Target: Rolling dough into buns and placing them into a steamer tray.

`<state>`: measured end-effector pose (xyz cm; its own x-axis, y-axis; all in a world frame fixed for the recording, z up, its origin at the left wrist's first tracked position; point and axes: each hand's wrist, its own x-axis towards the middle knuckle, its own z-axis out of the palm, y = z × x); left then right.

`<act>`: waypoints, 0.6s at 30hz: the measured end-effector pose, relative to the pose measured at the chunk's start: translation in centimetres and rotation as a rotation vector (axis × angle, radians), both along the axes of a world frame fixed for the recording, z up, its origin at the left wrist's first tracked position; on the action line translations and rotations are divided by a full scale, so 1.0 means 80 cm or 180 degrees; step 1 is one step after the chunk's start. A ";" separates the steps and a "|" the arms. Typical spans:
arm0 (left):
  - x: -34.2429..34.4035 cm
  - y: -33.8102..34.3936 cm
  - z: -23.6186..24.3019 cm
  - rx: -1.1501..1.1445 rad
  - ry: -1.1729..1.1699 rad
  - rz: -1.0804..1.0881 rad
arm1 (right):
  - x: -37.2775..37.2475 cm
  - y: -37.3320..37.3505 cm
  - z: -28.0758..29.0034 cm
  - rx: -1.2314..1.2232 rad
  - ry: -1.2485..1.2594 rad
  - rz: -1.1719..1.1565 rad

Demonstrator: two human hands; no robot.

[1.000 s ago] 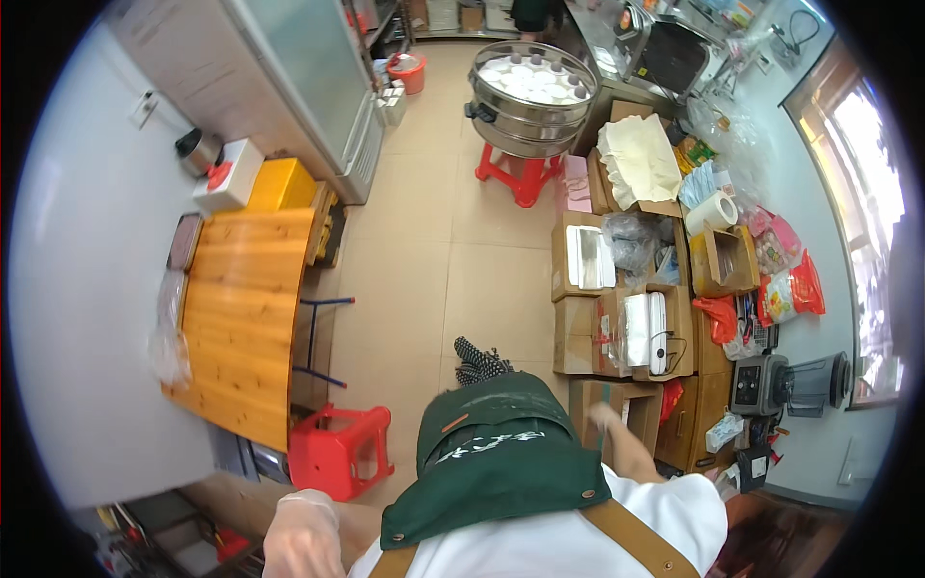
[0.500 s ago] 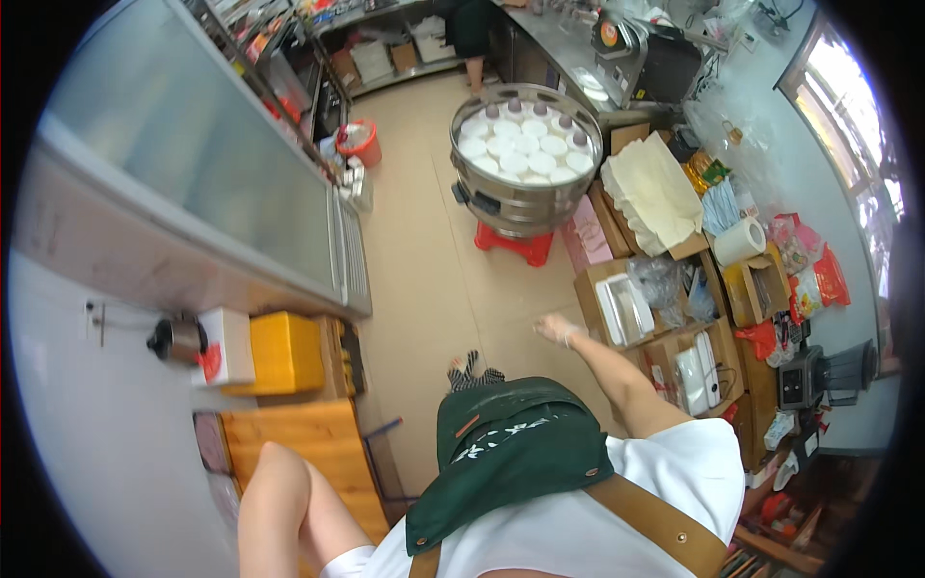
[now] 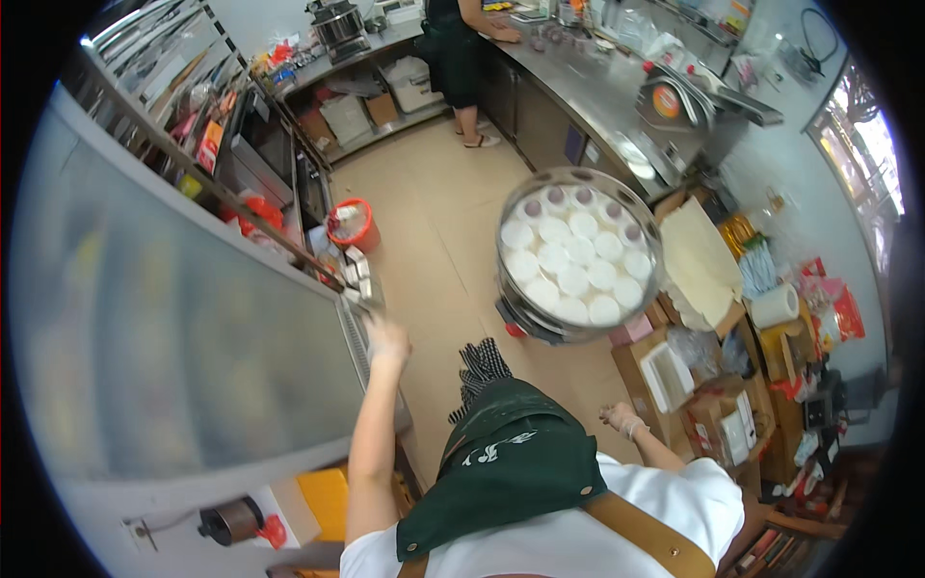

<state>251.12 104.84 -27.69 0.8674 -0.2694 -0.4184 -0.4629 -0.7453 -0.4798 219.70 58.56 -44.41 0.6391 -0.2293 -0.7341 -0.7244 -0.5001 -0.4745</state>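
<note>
Ahead of me, slightly right, stands a round metal steamer (image 3: 528, 320) filled with round white buns (image 3: 581, 252) and several purple ones along its far side. My left hand (image 3: 387, 339) is stretched forward beside the frosted door of a tall cabinet (image 3: 193, 328); motion smears its fingers, and nothing can be made out in it. Low on the right, my right hand (image 3: 624, 421) hangs near the cardboard boxes, fingers loosely apart and holding nothing. Something clear is around its wrist. Neither hand touches the steamer.
A red bucket (image 3: 354, 225) stands on the floor by the shelving rack. Boxes (image 3: 708, 419) line the right wall. At the far metal counter (image 3: 588, 82) another person (image 3: 461, 58) stands. A slicer-like machine (image 3: 674, 106) sits on the counter's near end.
I have moved forward, so the steamer and counter look nearer. My left arm has swung up and forward from low on the left. My right hand appears lower and further right.
</note>
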 end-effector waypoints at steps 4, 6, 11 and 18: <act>0.010 0.150 -0.169 -0.3376 0.1510 0.2375 | 0.245 0.086 0.091 0.0474 -0.1312 0.0089; -0.027 0.206 -0.211 -0.2466 0.1539 0.3055 | 0.368 0.119 0.133 0.0978 -0.1329 0.0117; -0.054 0.274 -0.234 -0.1898 0.2038 0.3545 | 0.630 0.181 0.177 0.0968 -0.1805 0.0577; 0.228 0.342 -0.290 -0.2307 0.1714 0.3470 | 0.775 0.203 0.134 0.0797 -0.1918 -0.0447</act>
